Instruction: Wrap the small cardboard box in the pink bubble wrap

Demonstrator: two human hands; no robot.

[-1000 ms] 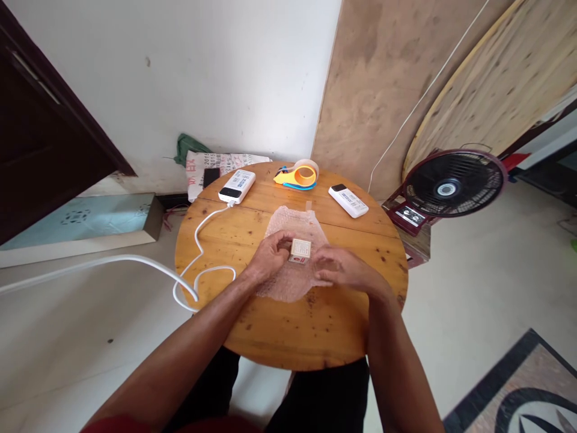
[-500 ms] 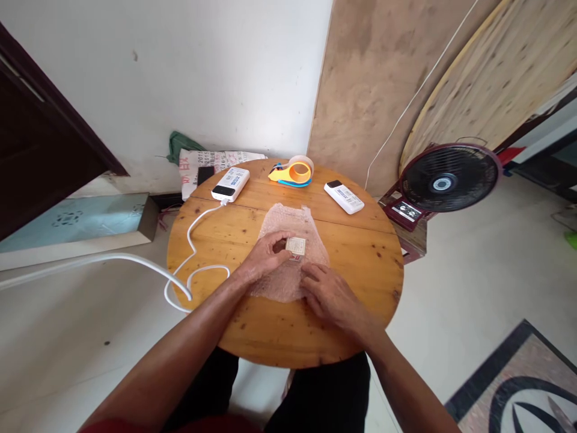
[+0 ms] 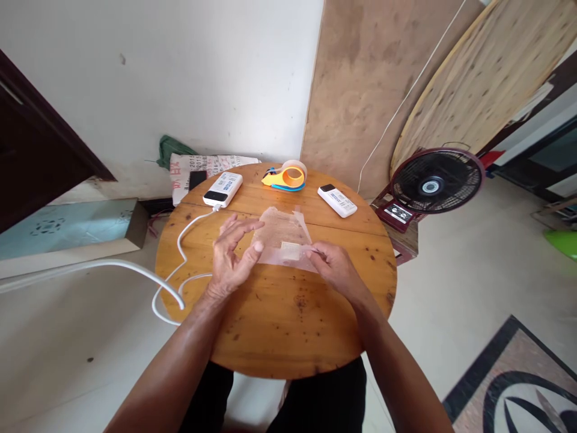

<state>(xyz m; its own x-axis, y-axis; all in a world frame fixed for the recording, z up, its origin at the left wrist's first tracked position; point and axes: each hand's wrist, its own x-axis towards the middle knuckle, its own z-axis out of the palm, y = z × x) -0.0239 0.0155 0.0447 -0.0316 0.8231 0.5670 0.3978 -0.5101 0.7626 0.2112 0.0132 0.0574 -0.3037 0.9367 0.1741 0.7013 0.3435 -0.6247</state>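
Since the earlier frame, your left hand (image 3: 233,251) has come off the box (image 3: 289,246), and your right hand (image 3: 334,263) has brought the near end of the wrap (image 3: 282,224) up over it. Beneath everything, the table (image 3: 270,328) extends all around the box. Your wrap lies under the box and, folded, over its near part; expect it to be light, limp and springy, so take it by the free edge, either side of the box. Left of the box, your left hand is spread wide, seemingly holding nothing; whether its thumb touches the wrap, I cannot tell. Right of the box, your right hand pinches the wrap's edge. Your box, probably light, stiff but crushable, is best steadied by its sides.
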